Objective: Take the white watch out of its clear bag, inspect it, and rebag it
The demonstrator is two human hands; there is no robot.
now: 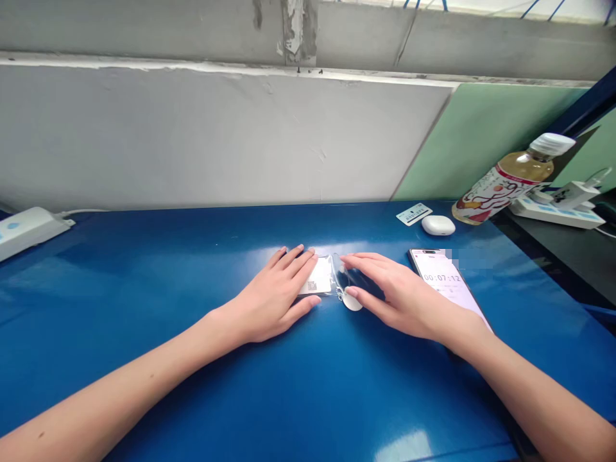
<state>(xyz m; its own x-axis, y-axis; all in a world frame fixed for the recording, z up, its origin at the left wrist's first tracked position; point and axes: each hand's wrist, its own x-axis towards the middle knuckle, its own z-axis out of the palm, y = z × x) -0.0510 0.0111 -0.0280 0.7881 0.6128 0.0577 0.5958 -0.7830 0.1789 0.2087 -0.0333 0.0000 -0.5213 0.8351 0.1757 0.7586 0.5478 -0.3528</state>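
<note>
My left hand (276,292) lies flat on the blue table (144,308), fingers stretched out and pressing down on a small clear plastic bag with a white label (320,281). My right hand (392,292) rests next to it with fingers extended over the bag's other end, where a dark item shows through the plastic. A small white oval piece (351,301) lies under my right thumb at the bag's edge. Both hands touch the bag; neither grips it.
A phone (445,282) showing a 00:07:12 timer lies right of my right hand. Behind it are a white earbud case (437,224), a small card (414,213) and a tipped tea bottle (510,181). Power strips sit at far left (26,230) and far right (558,210). A wall stands behind.
</note>
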